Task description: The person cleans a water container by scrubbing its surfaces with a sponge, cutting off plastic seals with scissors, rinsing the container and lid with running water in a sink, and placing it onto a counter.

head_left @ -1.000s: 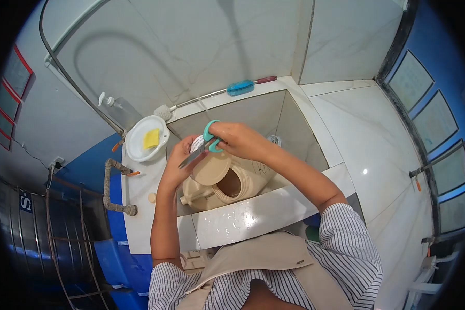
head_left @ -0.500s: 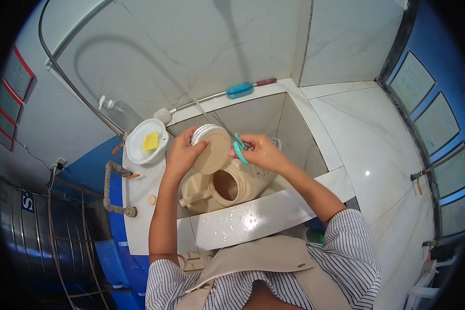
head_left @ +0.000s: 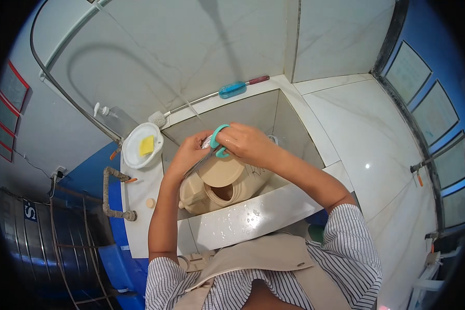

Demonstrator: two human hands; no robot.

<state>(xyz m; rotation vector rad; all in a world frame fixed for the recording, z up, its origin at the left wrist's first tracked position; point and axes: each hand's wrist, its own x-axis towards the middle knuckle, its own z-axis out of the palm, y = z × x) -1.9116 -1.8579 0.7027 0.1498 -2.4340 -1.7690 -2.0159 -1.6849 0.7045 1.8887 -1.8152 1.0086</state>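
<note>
My left hand (head_left: 188,154) is closed on the rim of a round beige lid (head_left: 221,173), its flat face tilted toward me. In my right hand (head_left: 249,147) is a pair of scissors with teal handles (head_left: 218,135). Their blades point down and left, close to the lid's edge and my left fingers; whether they touch the lid I cannot tell. Beneath both hands a large beige jug (head_left: 253,182) lies tilted in the sink, its wide mouth uncovered and partly hidden by the lid. Handwriting shows on the jug's side.
Around the jug is a tiled sink (head_left: 299,135) with a wet front ledge (head_left: 243,219). At left stand a white basin (head_left: 134,157) with a yellow sponge (head_left: 146,145), a pump bottle (head_left: 118,120) and a small beige cap (head_left: 150,203). A bottle brush (head_left: 194,103) and a blue-headed brush (head_left: 233,90) lie along the back edge.
My right hand has moved left and up, bringing the scissors against the lid's upper edge beside my left hand. The lid has tipped and sits lower over the jug's mouth.
</note>
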